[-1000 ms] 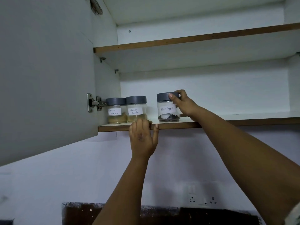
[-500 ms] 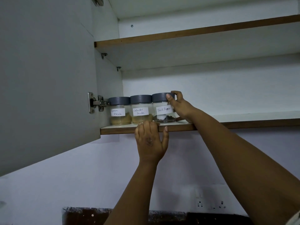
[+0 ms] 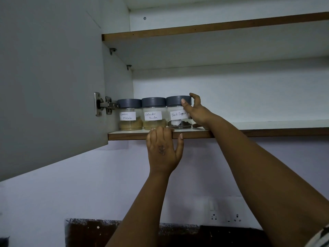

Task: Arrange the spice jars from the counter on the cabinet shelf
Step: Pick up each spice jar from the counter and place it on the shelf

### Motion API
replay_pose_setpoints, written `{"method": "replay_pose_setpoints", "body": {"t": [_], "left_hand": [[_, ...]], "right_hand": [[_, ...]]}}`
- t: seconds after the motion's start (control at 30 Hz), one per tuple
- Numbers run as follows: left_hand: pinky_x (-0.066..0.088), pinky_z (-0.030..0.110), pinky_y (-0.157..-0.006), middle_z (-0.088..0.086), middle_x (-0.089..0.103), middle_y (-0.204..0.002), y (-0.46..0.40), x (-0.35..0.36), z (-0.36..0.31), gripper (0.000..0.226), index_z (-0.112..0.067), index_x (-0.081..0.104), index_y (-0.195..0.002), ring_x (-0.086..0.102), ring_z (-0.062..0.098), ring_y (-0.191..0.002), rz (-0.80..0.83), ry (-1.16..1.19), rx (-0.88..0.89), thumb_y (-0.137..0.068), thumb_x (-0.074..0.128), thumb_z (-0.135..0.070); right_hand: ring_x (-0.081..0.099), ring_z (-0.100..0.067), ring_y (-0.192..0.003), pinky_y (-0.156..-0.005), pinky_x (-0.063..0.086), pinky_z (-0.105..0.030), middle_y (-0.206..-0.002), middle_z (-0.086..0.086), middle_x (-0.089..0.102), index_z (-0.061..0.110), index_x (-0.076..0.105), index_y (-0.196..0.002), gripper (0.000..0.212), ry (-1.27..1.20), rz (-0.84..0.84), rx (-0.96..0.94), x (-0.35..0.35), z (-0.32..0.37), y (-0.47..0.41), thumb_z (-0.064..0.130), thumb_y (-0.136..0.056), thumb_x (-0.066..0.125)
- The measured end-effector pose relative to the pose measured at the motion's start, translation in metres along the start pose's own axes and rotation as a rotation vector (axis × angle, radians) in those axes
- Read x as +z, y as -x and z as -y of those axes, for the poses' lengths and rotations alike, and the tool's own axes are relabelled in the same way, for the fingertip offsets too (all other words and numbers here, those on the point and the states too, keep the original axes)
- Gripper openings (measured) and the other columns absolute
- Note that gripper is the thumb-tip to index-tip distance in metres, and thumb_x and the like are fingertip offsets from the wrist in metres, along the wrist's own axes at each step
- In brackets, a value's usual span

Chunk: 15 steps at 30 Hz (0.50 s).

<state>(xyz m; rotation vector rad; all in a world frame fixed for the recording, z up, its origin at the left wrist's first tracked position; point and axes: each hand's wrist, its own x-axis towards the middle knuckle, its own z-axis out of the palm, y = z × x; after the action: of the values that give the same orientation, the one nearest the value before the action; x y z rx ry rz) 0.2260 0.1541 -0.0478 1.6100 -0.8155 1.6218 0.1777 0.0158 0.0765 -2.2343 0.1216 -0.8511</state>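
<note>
1. Standing now against the coriander jar (image 3: pixel 154 113), the pepper jar (image 3: pixel 179 112) is closed up from its earlier gap on the shelf (image 3: pixel 267 128).
2. It is still gripped by the right hand (image 3: pixel 195 111); the left hand (image 3: pixel 163 148) is hooked on the shelf edge, holding nothing.

Three grey-lidded spice jars (image 3: pixel 154 113) touching in a row at shelf (image 3: pixel 267 131) left end; right hand (image 3: pixel 195 111) gripping Black Pepper jar (image 3: pixel 179 112); left hand (image 3: pixel 163 148) on shelf front edge.

Open grey cabinet door (image 3: pixel 49 77), pale wall (image 3: pixel 71 193), 2 sockets (image 3: pixel 225 217), dim light
</note>
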Motion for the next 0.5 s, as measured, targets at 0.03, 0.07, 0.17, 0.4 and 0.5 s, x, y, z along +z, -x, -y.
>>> {"method": "replay_pose_setpoints", "body": {"t": [0.03,0.07,0.17,0.4,0.5], "left_hand": [[0.042,0.038,-0.091,0.006,0.055,-0.089,-0.0001,-0.0011,0.0003,0.031,-0.011,0.057,-0.091,0.053,0.024,-0.088,0.009,0.001,0.003,-0.094,0.047,-0.039],[0.042,0.038,-0.091,0.006,0.055,-0.089,-0.0001,-0.0021,0.0007,0.031,-0.011,0.058,-0.091,0.053,0.023,-0.089,0.017,0.001,0.005,-0.095,0.046,-0.040],[0.042,0.037,-0.092,0.006,0.056,-0.090,-0.0005,-0.0047,0.0010,0.032,-0.011,0.058,-0.092,0.053,0.023,-0.089,0.035,0.006,0.004,-0.095,0.046,-0.041],[0.045,0.040,-0.091,0.007,0.057,-0.091,0.0011,-0.0098,-0.0027,0.028,-0.009,0.060,-0.094,0.054,0.025,-0.090,0.058,0.014,-0.020,-0.094,0.052,-0.037],[0.045,0.040,-0.092,0.007,0.057,-0.092,0.0015,-0.0102,-0.0018,0.028,-0.010,0.059,-0.094,0.054,0.025,-0.090,0.059,0.014,-0.010,-0.094,0.052,-0.037]], "right_hand": [[0.058,-0.030,-0.108,-0.075,0.049,-0.035,-0.140,-0.013,0.049,0.035,0.001,-0.151,0.073,0.019,0.012,-0.005,-0.0002,-0.0004,-0.0004,0.067,-0.093,0.033],[0.059,-0.031,-0.106,-0.076,0.048,-0.035,-0.140,-0.014,0.049,0.036,0.000,-0.151,0.074,0.031,0.020,-0.008,-0.0003,-0.0011,-0.0009,0.067,-0.093,0.034],[0.061,-0.033,-0.105,-0.081,0.050,-0.038,-0.134,-0.017,0.054,0.037,0.002,-0.151,0.073,0.005,0.023,-0.011,-0.0010,-0.0034,-0.0027,0.064,-0.093,0.038],[0.060,-0.033,-0.109,-0.092,0.047,-0.041,-0.136,-0.016,0.052,0.035,0.000,-0.152,0.075,-0.071,0.037,-0.004,-0.0003,-0.0054,-0.0040,0.061,-0.094,0.040],[0.058,-0.030,-0.111,-0.095,0.045,-0.039,-0.141,-0.016,0.050,0.035,-0.003,-0.152,0.079,-0.077,0.047,0.009,-0.0002,-0.0055,-0.0042,0.062,-0.093,0.041]]}}
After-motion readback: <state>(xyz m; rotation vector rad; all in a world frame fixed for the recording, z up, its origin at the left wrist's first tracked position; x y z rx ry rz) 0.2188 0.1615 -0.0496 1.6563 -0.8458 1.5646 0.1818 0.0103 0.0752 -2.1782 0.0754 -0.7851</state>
